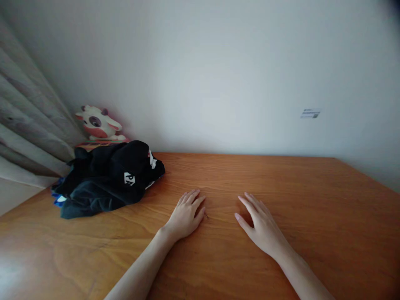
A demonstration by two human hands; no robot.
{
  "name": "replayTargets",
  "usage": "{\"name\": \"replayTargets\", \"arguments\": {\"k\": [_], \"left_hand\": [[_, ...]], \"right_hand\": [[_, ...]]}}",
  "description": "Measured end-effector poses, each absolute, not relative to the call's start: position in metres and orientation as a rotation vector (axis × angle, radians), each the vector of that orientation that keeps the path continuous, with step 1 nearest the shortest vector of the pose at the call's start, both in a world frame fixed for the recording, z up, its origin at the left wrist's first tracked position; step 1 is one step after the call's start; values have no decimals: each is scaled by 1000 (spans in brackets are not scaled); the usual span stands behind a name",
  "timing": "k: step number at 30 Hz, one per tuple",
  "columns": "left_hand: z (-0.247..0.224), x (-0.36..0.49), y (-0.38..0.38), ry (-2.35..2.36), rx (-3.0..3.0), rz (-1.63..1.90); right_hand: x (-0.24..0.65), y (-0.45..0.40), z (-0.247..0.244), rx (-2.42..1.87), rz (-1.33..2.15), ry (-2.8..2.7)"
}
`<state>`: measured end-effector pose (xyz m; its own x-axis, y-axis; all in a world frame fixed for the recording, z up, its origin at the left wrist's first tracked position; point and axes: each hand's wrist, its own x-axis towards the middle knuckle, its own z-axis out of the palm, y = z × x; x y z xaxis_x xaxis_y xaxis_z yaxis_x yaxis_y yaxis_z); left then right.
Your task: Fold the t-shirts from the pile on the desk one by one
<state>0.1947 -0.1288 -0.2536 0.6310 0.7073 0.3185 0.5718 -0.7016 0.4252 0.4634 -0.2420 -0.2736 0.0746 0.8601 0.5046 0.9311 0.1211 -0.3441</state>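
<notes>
My left hand [185, 215] rests palm down on the brown wooden table [218, 258], fingers spread a little and holding nothing. To its right, with a gap between them, my right hand [261, 225] is also on the tabletop, thumb apart from the fingers and nothing in it. Beyond my left hand, on the left of the table, lies a crumpled pile of dark clothing [106, 166] with white letters on it. Neither hand touches the pile.
A white and pink cow toy [98, 123] sits behind the clothing, on top of something striped. A light curtain [28, 108] hangs at the far left. The wall behind the table bears a small label [310, 113] on the right.
</notes>
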Motion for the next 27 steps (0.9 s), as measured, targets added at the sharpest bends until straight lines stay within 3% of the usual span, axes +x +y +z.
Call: {"name": "replayTargets", "arguments": {"k": [4,27], "left_hand": [[-250,196,-132,1120,2747,523],[-244,195,-138,1127,2724,460]], "right_hand": [[461,-244,-277,-1872,-149,-1861],[472,-239,-289,-1805,-182,-1855]]}}
